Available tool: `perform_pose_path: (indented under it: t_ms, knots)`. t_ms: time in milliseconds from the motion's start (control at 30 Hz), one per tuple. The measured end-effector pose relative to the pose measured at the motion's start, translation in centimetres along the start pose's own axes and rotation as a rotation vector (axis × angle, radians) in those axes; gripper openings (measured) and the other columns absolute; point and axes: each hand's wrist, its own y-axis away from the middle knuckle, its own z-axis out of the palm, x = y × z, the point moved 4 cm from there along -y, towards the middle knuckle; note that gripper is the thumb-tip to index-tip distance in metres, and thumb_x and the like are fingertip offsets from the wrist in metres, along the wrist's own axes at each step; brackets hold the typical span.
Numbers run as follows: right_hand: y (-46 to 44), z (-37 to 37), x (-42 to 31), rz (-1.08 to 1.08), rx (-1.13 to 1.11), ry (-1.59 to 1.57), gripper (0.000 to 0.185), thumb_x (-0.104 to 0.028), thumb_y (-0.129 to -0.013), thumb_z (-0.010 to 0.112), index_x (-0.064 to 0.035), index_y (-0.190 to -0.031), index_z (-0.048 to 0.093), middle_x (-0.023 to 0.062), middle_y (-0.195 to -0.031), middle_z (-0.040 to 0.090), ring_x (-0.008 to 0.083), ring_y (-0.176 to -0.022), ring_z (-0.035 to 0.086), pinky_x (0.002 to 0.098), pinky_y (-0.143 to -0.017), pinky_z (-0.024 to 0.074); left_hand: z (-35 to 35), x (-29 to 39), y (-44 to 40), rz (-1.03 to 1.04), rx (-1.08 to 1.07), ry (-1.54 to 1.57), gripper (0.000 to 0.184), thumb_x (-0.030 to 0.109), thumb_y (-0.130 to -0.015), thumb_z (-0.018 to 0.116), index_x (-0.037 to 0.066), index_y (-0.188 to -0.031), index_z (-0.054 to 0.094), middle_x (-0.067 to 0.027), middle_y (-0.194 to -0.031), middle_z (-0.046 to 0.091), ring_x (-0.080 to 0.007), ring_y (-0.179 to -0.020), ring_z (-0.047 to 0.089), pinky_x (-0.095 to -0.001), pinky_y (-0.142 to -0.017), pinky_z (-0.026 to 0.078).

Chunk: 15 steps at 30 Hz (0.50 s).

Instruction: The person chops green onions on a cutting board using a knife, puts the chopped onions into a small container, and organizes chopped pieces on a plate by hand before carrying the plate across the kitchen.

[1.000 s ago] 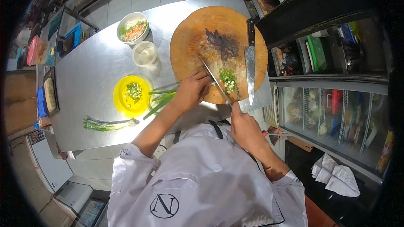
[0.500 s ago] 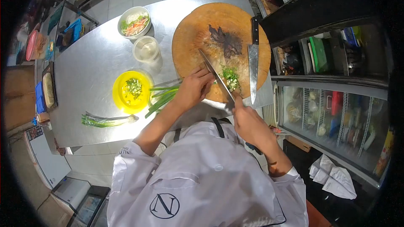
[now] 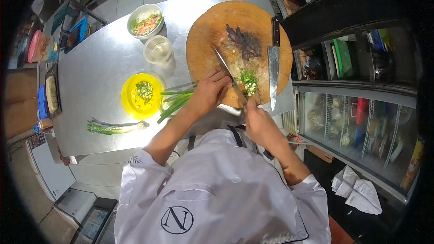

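Note:
On the round wooden chopping board (image 3: pixel 203 31), my right hand (image 3: pixel 260 124) is closed round the handle of a knife (image 3: pixel 226 68), its blade angled up to the left. My left hand (image 3: pixel 209 92) grips a bunch of spring onions (image 3: pixel 177 104) right beside the blade; their green ends stick out past my wrist over the table. Chopped spring onion (image 3: pixel 248 82) lies in a small heap to the right of the blade. Farther up the board is a dark, wilted-looking leafy piece (image 3: pixel 244 43). A second knife (image 3: pixel 273 65) rests along the board's right side.
Left of the board stand a yellow bowl (image 3: pixel 156 81) with chopped spring onion, a clear plastic tub (image 3: pixel 158 50), and a white bowl (image 3: pixel 158 28) of shredded vegetables. Another spring onion bunch (image 3: pixel 115 127) lies on the steel table (image 3: pixel 86 90). A glass-doored fridge (image 3: pixel 357 131) is at the right.
My right hand and the knife have shifted slightly left, closer to my left hand. My left hand keeps its hold on the spring onions.

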Motion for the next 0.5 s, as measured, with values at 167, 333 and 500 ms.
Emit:
perform_pose_path:
  t_ms: [167,333,500]
  knots:
    - [0.1,1.6,0.8,-0.04,-0.005,-0.008,0.03,0.01,-0.092,0.055,0.0152,-0.12,0.045,0.0399,-0.084,0.069,0.0594,-0.088,0.071,0.0645,-0.083,0.0572,0.1,-0.1,0.2,0.003,0.006,-0.018,0.011,0.001,-0.095,0.074,0.001,-0.105,0.071,-0.0154,-0.104,0.069,-0.038,-0.097,0.062,-0.0467,-0.087,0.054]
    - [1.2,-1.4,-0.6,-0.019,-0.057,-0.018,0.032,0.009,-0.092,0.057,0.0146,-0.121,0.044,0.0402,-0.083,0.069,0.0597,-0.088,0.071,0.0649,-0.082,0.0577,0.1,0.1,0.2,-0.031,-0.032,-0.02,0.006,0.003,-0.098,0.071,0.001,-0.103,0.07,-0.0167,-0.103,0.067,-0.0395,-0.102,0.062,-0.0487,-0.091,0.053]
    - [-0.4,2.8,1.6,-0.102,0.071,-0.053,0.027,0.003,-0.098,0.059,0.0121,-0.119,0.044,0.0393,-0.082,0.069,0.0591,-0.085,0.071,0.0657,-0.078,0.0578,0.1,0.3,0.2,0.012,0.014,-0.039,0.012,0.002,-0.094,0.076,0.0,-0.104,0.07,-0.015,-0.1,0.069,-0.0379,-0.097,0.063,-0.0463,-0.087,0.055]
